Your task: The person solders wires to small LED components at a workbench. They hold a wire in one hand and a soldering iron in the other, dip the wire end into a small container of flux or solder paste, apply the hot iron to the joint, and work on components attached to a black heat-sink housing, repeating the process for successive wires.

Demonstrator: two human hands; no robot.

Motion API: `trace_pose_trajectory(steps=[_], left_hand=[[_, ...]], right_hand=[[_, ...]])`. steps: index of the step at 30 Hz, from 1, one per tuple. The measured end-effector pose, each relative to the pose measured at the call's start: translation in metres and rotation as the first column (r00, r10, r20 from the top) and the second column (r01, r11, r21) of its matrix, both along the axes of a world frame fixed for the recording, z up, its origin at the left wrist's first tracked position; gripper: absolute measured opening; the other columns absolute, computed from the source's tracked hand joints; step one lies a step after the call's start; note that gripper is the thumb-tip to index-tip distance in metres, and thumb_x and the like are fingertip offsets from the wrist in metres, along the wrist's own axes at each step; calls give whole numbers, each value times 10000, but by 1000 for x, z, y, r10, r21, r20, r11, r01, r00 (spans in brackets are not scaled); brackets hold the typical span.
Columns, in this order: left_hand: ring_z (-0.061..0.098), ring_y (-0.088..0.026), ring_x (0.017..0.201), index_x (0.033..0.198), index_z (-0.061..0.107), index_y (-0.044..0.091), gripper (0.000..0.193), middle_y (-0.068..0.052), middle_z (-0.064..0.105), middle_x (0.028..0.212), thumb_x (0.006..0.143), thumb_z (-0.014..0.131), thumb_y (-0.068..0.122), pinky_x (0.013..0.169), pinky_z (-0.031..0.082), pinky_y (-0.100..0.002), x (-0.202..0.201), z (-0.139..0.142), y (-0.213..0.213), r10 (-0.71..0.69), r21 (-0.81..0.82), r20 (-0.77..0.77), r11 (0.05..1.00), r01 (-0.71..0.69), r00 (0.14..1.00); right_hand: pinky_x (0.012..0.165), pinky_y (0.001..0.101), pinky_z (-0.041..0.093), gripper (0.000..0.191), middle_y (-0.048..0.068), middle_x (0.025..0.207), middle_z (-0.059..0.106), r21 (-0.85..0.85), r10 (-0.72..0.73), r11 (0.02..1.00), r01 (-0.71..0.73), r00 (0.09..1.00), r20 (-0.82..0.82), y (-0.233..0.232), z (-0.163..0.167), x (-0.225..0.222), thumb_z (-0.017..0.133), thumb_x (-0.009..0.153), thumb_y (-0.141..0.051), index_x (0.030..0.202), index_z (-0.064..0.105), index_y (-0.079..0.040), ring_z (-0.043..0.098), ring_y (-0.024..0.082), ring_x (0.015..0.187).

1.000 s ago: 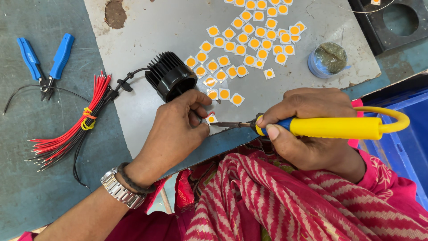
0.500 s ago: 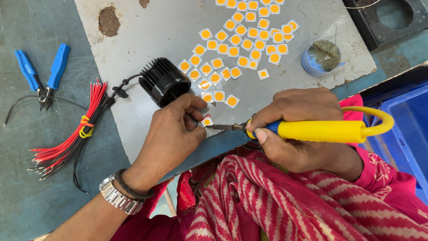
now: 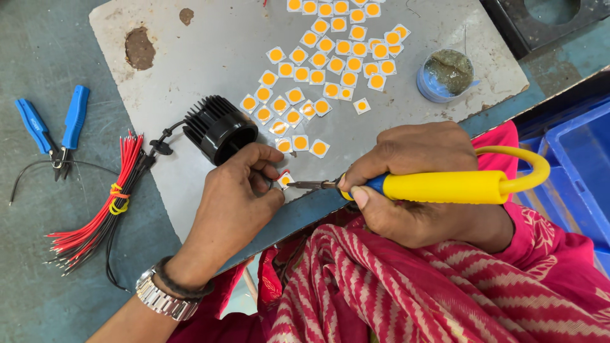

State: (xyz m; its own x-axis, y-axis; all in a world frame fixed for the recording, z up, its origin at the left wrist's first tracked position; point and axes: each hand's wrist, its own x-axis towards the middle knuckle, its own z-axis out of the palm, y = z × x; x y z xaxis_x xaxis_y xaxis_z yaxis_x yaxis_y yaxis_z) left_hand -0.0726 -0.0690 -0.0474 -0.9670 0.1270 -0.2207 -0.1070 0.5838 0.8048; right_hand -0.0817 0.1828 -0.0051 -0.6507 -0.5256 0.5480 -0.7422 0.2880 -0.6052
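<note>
Left hand point(image 3: 238, 197) pinches a small square chip point(image 3: 285, 180) at the near edge of the grey plate point(image 3: 210, 57), just in front of the black finned housing point(image 3: 219, 129). Right hand point(image 3: 413, 184) grips a yellow-handled soldering iron point(image 3: 445, 187), closed firmly around it; its tip appears to touch the chip, though fingers partly hide the contact.

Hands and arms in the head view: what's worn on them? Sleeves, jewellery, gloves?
Both hands are bare, no gloves. The left hand has a silver metal link watch at the wrist, with a thin dark band just above it; the forearm is uncovered. The right hand ends in a bright pink sleeve with a pale printed pattern. No rings visible.
</note>
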Motion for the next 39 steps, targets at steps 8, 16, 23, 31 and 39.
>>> trace_pose_trajectory(steps=[8, 16, 23, 31, 39], left_hand=[[603, -101, 728, 1147, 686, 32, 443, -20, 721, 906, 705, 709, 2, 665, 536, -269, 1, 2, 0, -4, 22, 10, 1000, 4, 1000], [596, -91, 735, 1138, 683, 18, 424, -23, 716, 913, 715, 689, -8, 671, 531, -260, 2, 0, -2, -7, 54, 11, 999, 7, 1000], [598, -78, 713, 1103, 699, 12, 382, -7, 731, 898, 723, 674, -9, 659, 534, -245, 2, -3, -3, -6, 60, 24, 998, 5, 1000], [637, -97, 752, 1082, 710, 1, 332, -54, 757, 947, 761, 633, -36, 685, 551, -254, 4, -2, -15, -86, 89, -2, 992, 86, 996], [705, -318, 866, 1266, 667, 73, 544, -92, 627, 1347, 727, 667, 4, 680, 582, -406, 8, 1, -19, -523, -726, -335, 673, 139, 783]], right_hand=[[557, 296, 494, 72, 18, 761, 699, -23, -18, 1000, 18, 1000, 1, 5, -3, 0, 745, 819, -77, 888, 727, -70, 665, 159, 609], [569, 284, 509, 72, 25, 804, 723, -61, -32, 998, 33, 999, 13, 12, -7, 1, 741, 840, -48, 894, 693, -53, 684, 150, 632], [518, 255, 494, 67, 59, 836, 736, -81, -44, 996, 43, 999, -12, 19, -10, 1, 727, 867, -56, 852, 662, -54, 668, 157, 620], [553, 265, 502, 123, 129, 801, 701, -243, -127, 963, 121, 992, -9, 39, -29, 1, 647, 888, -113, 819, 615, -17, 654, 164, 597], [584, 239, 508, 159, 99, 829, 692, -381, -334, 869, 317, 942, 22, 79, -69, -1, 652, 982, -145, 976, 673, 12, 651, 139, 608]])
